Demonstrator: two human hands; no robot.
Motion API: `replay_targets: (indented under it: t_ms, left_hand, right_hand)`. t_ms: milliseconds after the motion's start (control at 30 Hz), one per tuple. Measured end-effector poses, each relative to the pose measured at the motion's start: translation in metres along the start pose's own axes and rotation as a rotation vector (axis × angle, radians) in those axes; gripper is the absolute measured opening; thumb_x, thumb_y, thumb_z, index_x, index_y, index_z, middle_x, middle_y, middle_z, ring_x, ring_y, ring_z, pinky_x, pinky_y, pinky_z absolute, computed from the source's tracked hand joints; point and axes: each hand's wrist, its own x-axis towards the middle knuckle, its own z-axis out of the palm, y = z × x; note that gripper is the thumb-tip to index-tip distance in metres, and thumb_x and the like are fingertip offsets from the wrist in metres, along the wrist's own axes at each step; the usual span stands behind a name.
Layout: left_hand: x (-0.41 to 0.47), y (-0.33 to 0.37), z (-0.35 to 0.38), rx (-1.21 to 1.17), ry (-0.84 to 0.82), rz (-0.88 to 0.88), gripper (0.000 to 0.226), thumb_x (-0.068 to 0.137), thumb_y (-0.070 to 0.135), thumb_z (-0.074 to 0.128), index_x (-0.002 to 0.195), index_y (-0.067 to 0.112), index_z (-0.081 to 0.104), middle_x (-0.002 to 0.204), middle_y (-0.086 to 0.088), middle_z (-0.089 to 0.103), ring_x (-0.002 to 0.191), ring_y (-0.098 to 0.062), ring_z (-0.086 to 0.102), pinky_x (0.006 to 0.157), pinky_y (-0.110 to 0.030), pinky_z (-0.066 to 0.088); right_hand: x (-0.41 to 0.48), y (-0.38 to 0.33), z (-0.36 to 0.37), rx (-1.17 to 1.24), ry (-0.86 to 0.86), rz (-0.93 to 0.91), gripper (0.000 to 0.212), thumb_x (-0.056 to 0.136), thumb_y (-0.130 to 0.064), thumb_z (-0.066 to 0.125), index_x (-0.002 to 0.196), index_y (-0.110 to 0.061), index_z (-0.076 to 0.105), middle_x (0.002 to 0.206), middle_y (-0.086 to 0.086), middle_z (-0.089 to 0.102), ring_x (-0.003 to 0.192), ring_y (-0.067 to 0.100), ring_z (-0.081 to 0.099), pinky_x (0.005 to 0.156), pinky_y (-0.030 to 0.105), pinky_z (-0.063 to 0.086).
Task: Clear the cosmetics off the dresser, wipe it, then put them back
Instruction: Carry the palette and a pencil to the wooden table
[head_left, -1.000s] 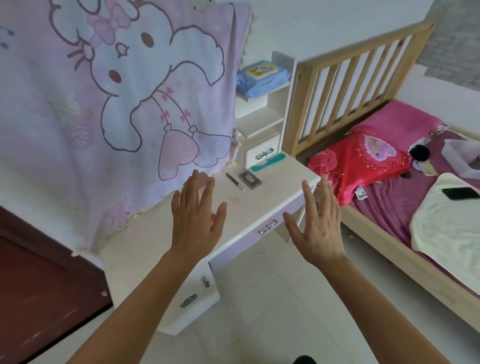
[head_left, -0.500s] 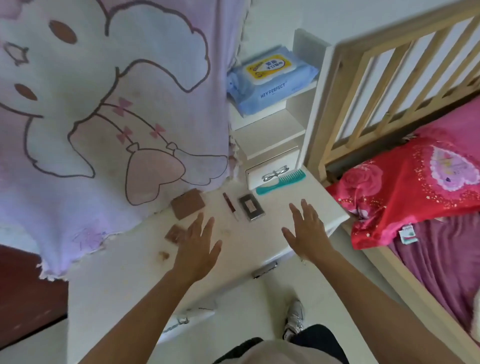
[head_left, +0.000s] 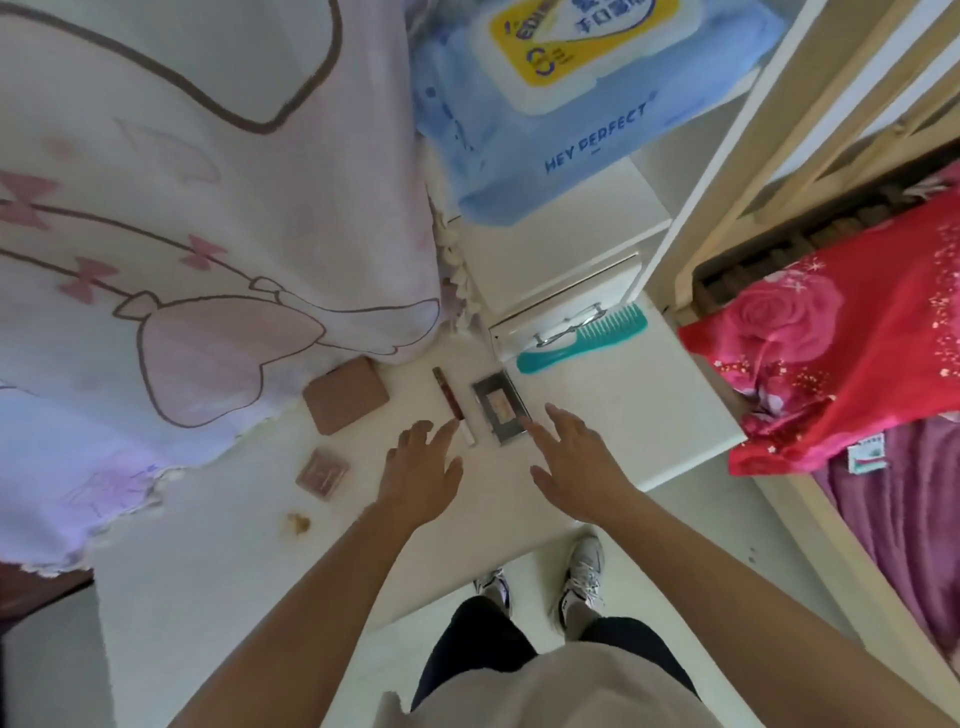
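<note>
L hand (head_left: 421, 478) & R hand (head_left: 576, 467) over dresser (head_left: 675, 415), fingers (head_left: 415, 434) spread (holding nothing), by lipstick (head_left: 450, 397), palette (head_left: 500, 408).

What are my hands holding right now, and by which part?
Nothing: the left hand and the right hand are open, stretched toward the slim stick and the dark palette on the dresser.

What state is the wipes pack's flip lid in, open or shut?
Shut. The white flip lid lies flat on the blue wipes pack, its yellow label whole and no opening or wipe showing.
</note>
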Motion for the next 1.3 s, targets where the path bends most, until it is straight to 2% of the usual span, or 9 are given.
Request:
replay_targets:
  t_ms: [200,300,400,467,600,733,967,1133,1300]
  left_hand:
    - [0.057,-0.005,0.004,0.034,-0.025,0.086,0.043,0.101,0.039,0.039,0.142,0.032,0.044,0.124,-0.01,0.047,0.112,-0.029,0.046,0.092,-0.044,0.046]
    - [0.068,-0.019,0.004,0.022,0.062,0.027,0.032,0.099,0.038,0.041,0.117,0.024,0.063,0.11,-0.009,0.052,0.102,-0.028,0.05,0.081,-0.04,0.05]
    - [0.071,-0.032,0.007,-0.062,0.127,-0.047,0.024,0.095,0.028,0.05,0.109,0.016,0.066,0.108,-0.009,0.053,0.099,-0.027,0.053,0.076,-0.037,0.049]
    - [0.074,-0.038,0.006,-0.137,0.147,-0.074,0.022,0.092,0.021,0.054,0.109,0.014,0.066,0.109,-0.01,0.053,0.097,-0.029,0.054,0.076,-0.038,0.049]
    - [0.072,-0.052,0.01,-0.19,0.143,-0.07,0.02,0.09,0.015,0.056,0.107,0.012,0.066,0.107,-0.012,0.054,0.092,-0.031,0.056,0.076,-0.038,0.049]
    - [0.059,-0.064,0.01,-0.265,0.172,-0.064,0.02,0.09,0.012,0.057,0.106,0.012,0.068,0.106,-0.01,0.055,0.085,-0.029,0.058,0.076,-0.036,0.051]
    - [-0.004,-0.057,-0.022,-0.319,0.346,-0.119,0.021,0.091,0.012,0.056,0.105,0.014,0.071,0.109,-0.002,0.057,0.077,-0.02,0.06,0.068,-0.03,0.053]
    - [-0.041,-0.036,-0.063,-0.389,0.636,-0.219,0.023,0.089,0.011,0.057,0.106,0.016,0.071,0.109,0.0,0.06,0.083,-0.019,0.06,0.07,-0.031,0.053]
    - [-0.119,-0.018,-0.068,-0.471,0.942,-0.365,0.017,0.082,0.005,0.066,0.094,0.016,0.072,0.095,0.003,0.058,0.069,-0.013,0.059,0.067,-0.024,0.049]
  right_hand:
    - [0.032,-0.018,0.017,-0.068,-0.053,0.019,0.067,0.1,-0.04,0.045,0.156,-0.036,0.008,0.162,0.018,0.005,0.141,0.037,0.021,0.113,0.048,0.025]
    - [0.046,-0.037,0.024,-0.087,-0.013,0.097,0.06,0.096,-0.045,0.05,0.15,-0.032,0.028,0.155,0.016,0.027,0.129,0.034,0.038,0.106,0.045,0.035]
    - [0.059,-0.05,0.024,-0.003,0.122,0.229,0.05,0.093,-0.046,0.056,0.138,-0.025,0.045,0.134,0.012,0.049,0.11,0.029,0.05,0.094,0.041,0.044]
    - [0.068,-0.052,0.02,0.031,0.18,0.287,0.044,0.093,-0.044,0.059,0.131,-0.024,0.051,0.126,0.011,0.052,0.104,0.028,0.051,0.09,0.038,0.045]
    - [0.077,-0.056,0.017,0.063,0.123,0.329,0.042,0.092,-0.04,0.059,0.129,-0.021,0.052,0.124,0.011,0.05,0.104,0.026,0.049,0.088,0.035,0.046]
    - [0.08,-0.06,0.003,0.081,-0.04,0.308,0.065,0.08,-0.043,0.069,0.135,-0.022,0.042,0.119,0.008,0.05,0.104,0.025,0.05,0.08,0.032,0.048]
    - [0.028,-0.076,-0.047,0.054,-0.035,0.122,0.071,0.076,-0.046,0.07,0.137,-0.026,0.039,0.123,0.002,0.051,0.11,0.021,0.05,0.088,0.031,0.05]
    - [0.016,-0.078,-0.095,0.086,0.148,-0.078,0.073,0.07,-0.045,0.068,0.136,-0.031,0.04,0.12,-0.002,0.054,0.112,0.02,0.05,0.089,0.032,0.049]
    - [0.006,-0.092,-0.105,0.254,0.244,-0.305,0.075,0.067,-0.044,0.071,0.137,-0.034,0.047,0.118,-0.008,0.057,0.108,0.017,0.05,0.084,0.025,0.039]
